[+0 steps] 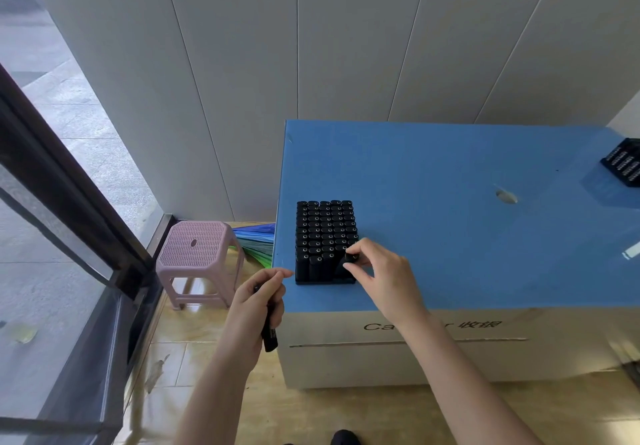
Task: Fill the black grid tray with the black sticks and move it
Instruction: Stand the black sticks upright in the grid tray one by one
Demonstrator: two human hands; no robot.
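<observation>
The black grid tray (325, 241) stands on the near left corner of the blue-topped box (467, 209), packed with upright black sticks in nearly every cell. My right hand (381, 271) pinches one black stick (347, 264) by its top, tilted at the tray's near right corner. My left hand (258, 301) hovers just off the box's left edge, closed around another black stick (269, 332) that points down below the fist.
A second black grid tray (625, 164) sits at the box's far right edge. A pink plastic stool (195, 254) stands left of the box, with a folded blue-green umbrella (256, 242) behind it. A glass door frame (69, 202) runs along the left.
</observation>
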